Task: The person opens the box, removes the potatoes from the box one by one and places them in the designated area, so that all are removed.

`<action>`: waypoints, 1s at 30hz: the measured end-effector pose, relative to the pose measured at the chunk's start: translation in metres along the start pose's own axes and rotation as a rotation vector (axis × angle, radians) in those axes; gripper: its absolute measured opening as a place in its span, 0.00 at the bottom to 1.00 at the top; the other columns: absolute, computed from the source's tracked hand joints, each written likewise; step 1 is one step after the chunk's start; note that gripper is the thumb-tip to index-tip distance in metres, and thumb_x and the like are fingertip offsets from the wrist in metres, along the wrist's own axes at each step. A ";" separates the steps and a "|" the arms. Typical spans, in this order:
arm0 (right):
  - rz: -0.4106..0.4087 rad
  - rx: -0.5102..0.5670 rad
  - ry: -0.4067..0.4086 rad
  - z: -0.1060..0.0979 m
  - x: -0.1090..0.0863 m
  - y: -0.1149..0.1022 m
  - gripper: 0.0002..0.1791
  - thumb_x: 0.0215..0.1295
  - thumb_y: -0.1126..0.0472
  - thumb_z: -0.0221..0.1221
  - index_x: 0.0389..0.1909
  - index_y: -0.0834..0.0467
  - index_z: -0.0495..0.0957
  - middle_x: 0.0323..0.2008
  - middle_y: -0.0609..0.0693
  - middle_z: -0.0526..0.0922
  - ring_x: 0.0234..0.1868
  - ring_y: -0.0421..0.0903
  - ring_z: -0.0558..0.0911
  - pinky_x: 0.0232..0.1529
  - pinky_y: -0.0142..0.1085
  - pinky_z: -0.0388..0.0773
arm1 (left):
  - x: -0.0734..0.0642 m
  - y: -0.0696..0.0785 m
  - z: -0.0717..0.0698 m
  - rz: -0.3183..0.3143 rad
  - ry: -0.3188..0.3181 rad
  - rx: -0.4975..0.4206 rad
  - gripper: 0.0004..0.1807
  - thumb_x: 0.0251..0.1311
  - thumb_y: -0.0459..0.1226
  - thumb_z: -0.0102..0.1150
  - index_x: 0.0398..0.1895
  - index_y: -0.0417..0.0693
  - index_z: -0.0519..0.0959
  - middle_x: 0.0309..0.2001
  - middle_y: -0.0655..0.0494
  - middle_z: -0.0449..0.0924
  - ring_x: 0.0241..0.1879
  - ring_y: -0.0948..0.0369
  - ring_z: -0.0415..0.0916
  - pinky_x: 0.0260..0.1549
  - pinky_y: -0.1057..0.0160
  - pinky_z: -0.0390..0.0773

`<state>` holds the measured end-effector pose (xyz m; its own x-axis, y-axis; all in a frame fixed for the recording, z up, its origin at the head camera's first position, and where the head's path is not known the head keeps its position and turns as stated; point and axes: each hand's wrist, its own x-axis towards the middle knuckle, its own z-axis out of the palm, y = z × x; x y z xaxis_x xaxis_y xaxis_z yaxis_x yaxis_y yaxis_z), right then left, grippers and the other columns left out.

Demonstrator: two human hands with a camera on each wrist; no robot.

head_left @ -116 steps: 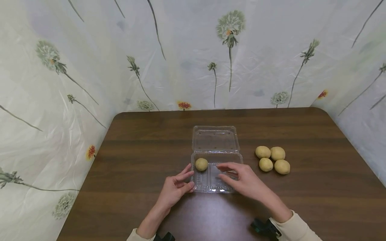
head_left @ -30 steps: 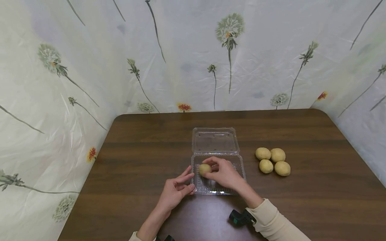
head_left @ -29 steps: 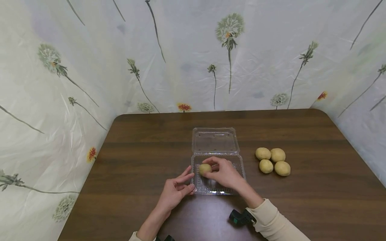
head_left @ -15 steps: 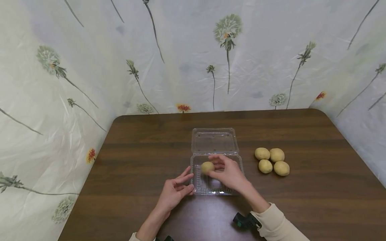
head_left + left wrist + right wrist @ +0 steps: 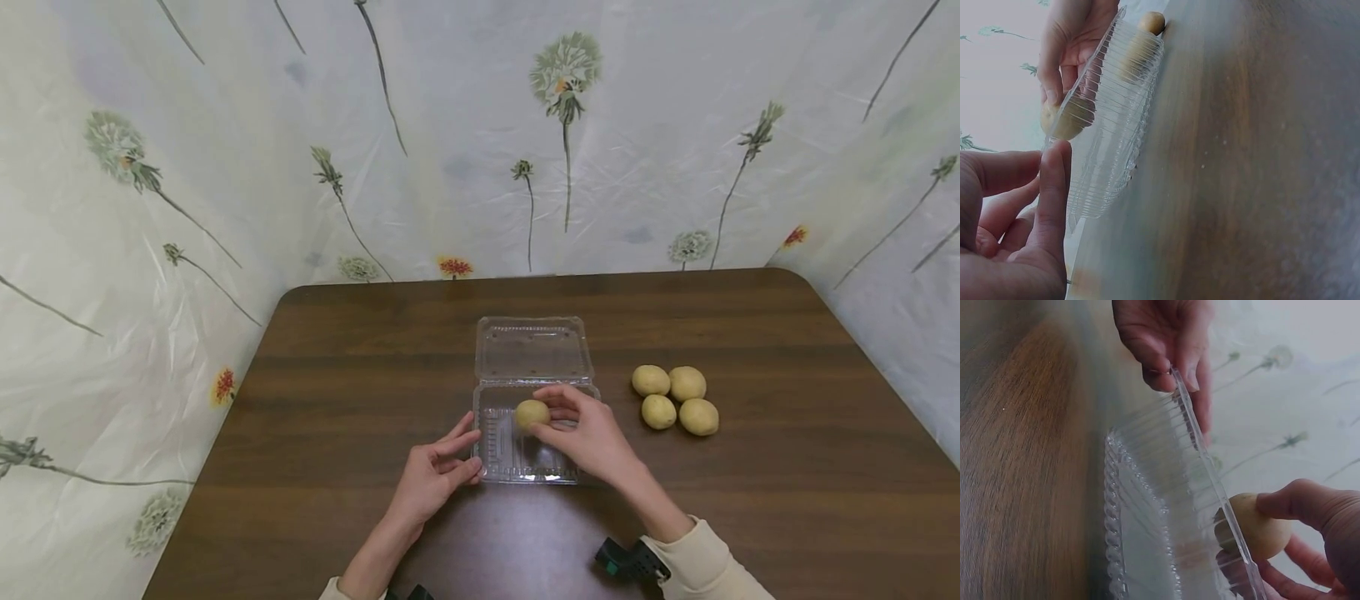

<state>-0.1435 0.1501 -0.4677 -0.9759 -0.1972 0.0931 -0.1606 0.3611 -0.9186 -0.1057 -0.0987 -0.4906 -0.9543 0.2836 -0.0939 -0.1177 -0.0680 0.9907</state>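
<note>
A clear plastic clamshell container [image 5: 497, 457] lies on the table with its lid [image 5: 534, 348] folded back, away from me. My left hand [image 5: 431, 479] pinches the left rim of its base between thumb and fingers, as the right wrist view also shows. My right hand [image 5: 592, 433] grips a small pale-yellow potato [image 5: 529, 413] with thumb and fingertips, over the middle of the base. In the left wrist view this potato [image 5: 1067, 119] is at rim height, raised off the container's floor. No other potato shows inside the base.
Several similar potatoes [image 5: 699, 417] sit in a tight group on the brown wooden table [image 5: 360, 400], right of the container. A pale flower-printed sheet [image 5: 450, 200] hangs behind the table's far edge and at both sides.
Earlier the potato sat at the container's back left, with my right hand loose beside it. That hand has since gripped it and moved it rightward. My left hand stays at the rim.
</note>
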 end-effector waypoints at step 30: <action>-0.002 -0.007 0.031 -0.034 -0.019 0.002 0.21 0.56 0.59 0.72 0.50 0.54 0.79 0.49 0.52 0.82 0.48 0.50 0.83 0.41 0.34 0.82 | 0.002 -0.001 -0.002 -0.014 -0.002 0.004 0.24 0.60 0.24 0.62 0.61 0.31 0.73 0.72 0.53 0.62 0.29 0.64 0.80 0.38 0.65 0.83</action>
<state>-0.1302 0.1856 -0.4580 -0.9797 -0.1699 0.1068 -0.1635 0.3673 -0.9156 -0.1076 -0.1001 -0.4919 -0.9522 0.2861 -0.1075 -0.1299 -0.0606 0.9897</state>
